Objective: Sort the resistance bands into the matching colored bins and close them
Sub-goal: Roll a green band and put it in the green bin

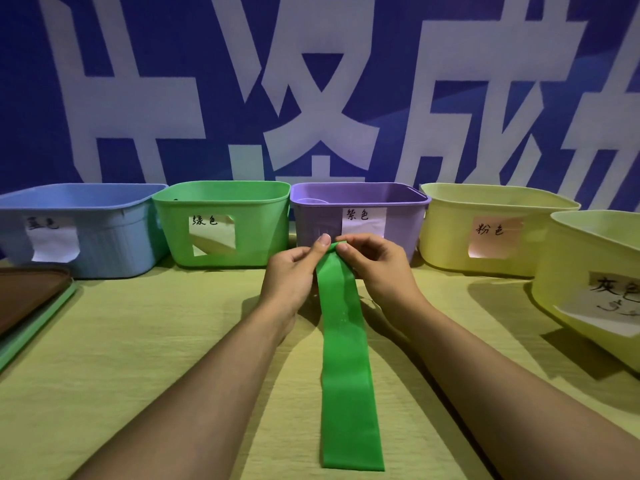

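Observation:
A long green resistance band (346, 358) lies flat on the table, stretching from the near edge up to my hands. My left hand (294, 275) and my right hand (375, 268) both pinch its far end, lifted slightly, right in front of the purple bin (398, 216). The green bin (263, 230) stands open just left of my hands. The blue bin (114, 237) is at the far left. Two pale yellow bins sit at the right, one labelled pink (446, 233) and one labelled grey (561, 282). All bins carry paper labels.
Stacked lids, a brown one (27, 296) on top of a green one (38, 327), lie at the left table edge. A blue banner with large white characters (311, 98) forms the wall behind the bins. The wooden tabletop (138, 341) spreads in front.

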The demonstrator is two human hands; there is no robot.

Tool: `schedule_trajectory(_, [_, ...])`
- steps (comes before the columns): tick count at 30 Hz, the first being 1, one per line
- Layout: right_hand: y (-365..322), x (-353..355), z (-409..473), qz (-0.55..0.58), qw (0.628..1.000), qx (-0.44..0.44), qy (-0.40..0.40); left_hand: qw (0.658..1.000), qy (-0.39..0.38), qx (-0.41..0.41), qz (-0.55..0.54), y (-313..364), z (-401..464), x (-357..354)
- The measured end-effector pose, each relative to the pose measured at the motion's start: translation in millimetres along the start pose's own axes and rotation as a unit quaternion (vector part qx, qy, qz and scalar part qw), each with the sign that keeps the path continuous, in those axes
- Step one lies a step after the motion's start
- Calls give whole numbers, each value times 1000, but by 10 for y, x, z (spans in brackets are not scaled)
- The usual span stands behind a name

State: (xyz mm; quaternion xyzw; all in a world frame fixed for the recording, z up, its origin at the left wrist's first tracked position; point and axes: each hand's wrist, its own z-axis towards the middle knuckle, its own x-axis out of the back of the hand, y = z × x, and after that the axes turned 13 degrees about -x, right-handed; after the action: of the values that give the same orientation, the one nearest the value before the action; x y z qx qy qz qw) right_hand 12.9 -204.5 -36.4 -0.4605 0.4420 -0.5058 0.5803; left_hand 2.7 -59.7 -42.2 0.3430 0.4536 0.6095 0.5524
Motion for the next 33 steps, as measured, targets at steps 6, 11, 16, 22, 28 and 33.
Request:
schedule_trajectory(6, [-38,-5,-47,8,998,-54,11,1000,-10,-29,-5,-5,7,-7])
schedule_trajectory(11, [-57,22,-57,-77,992,-81,53,999,-21,-42,-14,-7,11,-14])
schedule_trajectory(16, [-33,12,-47,-69,994,-70,53,998,-19,-47,-30,-16,19,-17])
schedule_trajectory(22, [-38,2,-55,-17,997,-58,42,998,-18,-45,-46,-40,36,-16])
schedule_trajectory(28, [-15,16,-33,-4,999,-39,10,997,-19,-40,-64,-33,47,-5])
schedule_trajectory(33, [36,43,41,-13,1000,-24,0,996,-5,-17,-82,-20,53,-5])
